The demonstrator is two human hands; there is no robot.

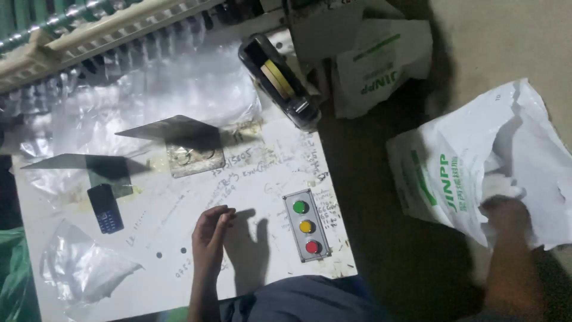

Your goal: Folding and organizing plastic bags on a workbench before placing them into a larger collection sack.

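I see my left hand (212, 229) resting on the white table (262, 173), fingers curled loosely and holding nothing, just left of the grey button box (306, 226) with its green, yellow and red buttons. My right hand (503, 211) reaches into the big white sack (476, 161) on the floor; it is blurred, so its grip I cannot tell. A dark phone (105, 208) lies far left.

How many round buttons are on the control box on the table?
3 on the control box, in one row running away from the person: green farthest, yellow in the middle, red nearest. The left hand rests beside the box; none looks hidden.
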